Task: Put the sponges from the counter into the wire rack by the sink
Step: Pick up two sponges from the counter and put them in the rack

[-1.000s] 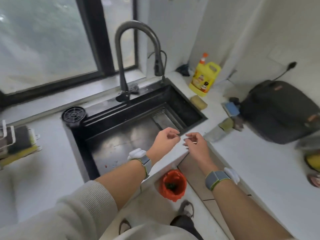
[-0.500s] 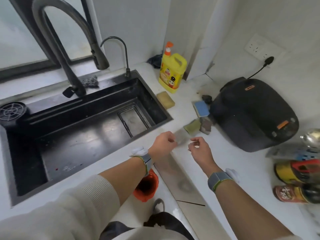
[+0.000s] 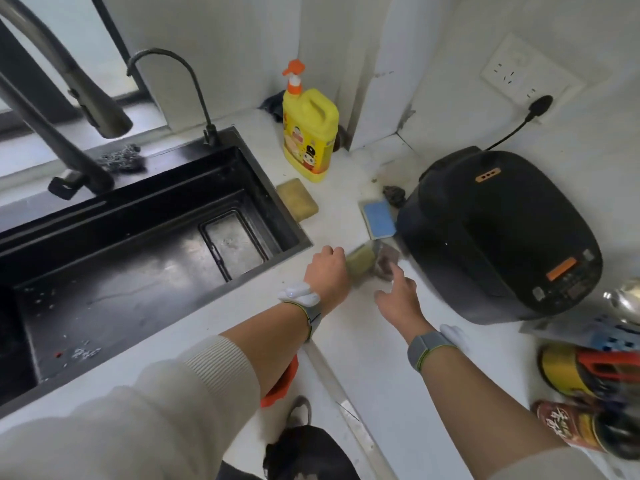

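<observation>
Several sponges lie on the white counter right of the sink: a tan sponge [image 3: 298, 199] by the sink rim, a blue sponge [image 3: 379, 220] beside the cooker, a yellow-green sponge [image 3: 362, 260] and a brownish sponge [image 3: 388, 261] side by side. My left hand [image 3: 327, 271] is at the left end of the yellow-green sponge, fingers curled down and hidden behind the hand's back. My right hand [image 3: 398, 296] is spread, its forefinger reaching the brownish sponge. The wire rack is out of view.
The black sink [image 3: 291, 233] with its faucet [image 3: 62, 109] fills the left. A yellow detergent bottle [image 3: 310, 133] stands at the back. The black rice cooker [image 3: 495, 233] crowds the sponges on the right. Jars [image 3: 588, 375] stand at the right edge.
The view has swung right, so the rack at the far left has left the frame. Both hands have moved forward from the counter edge to the yellow-green and brownish sponges.
</observation>
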Available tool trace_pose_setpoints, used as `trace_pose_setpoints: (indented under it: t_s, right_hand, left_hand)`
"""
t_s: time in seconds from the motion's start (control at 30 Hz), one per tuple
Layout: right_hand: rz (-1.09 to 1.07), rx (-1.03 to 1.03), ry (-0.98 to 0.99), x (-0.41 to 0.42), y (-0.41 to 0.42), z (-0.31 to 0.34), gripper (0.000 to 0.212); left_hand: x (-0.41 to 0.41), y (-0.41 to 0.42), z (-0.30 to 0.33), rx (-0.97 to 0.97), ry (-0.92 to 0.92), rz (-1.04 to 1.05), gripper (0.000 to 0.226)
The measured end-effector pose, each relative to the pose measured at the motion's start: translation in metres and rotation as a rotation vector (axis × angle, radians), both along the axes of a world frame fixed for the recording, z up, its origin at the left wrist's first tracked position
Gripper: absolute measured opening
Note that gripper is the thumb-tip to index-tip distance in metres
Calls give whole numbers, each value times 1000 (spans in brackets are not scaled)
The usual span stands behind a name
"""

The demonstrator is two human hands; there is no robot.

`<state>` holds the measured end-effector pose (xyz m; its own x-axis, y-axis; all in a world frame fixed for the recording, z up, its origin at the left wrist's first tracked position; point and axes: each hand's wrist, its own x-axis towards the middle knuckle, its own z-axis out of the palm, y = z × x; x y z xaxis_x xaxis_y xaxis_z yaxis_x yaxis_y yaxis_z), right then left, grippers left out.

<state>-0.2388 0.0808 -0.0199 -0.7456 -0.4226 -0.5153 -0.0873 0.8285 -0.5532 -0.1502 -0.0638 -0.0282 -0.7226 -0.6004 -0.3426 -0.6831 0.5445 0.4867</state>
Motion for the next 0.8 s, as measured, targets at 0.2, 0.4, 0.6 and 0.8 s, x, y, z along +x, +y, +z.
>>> trace_pose_setpoints:
  t_s: [0.2, 0.4, 0.6, 0.8]
  right_hand:
    - [-201, -205, -80, -17, -4, -31, 52]
    - [-476, -259, -135, -18, -10, -56, 7]
    - [-618, -247, -94, -15, -22, -49, 26]
    - [-594, -165, -156, 1, -31, -38, 6]
  left_hand:
    - [-33, 6, -22, -49, -104, -35, 34]
    - [-23, 19, -41, 21, -60, 87, 31]
    - [-8, 14, -34, 199, 88, 172, 25]
    - [23, 0, -22, 277, 158, 319, 20]
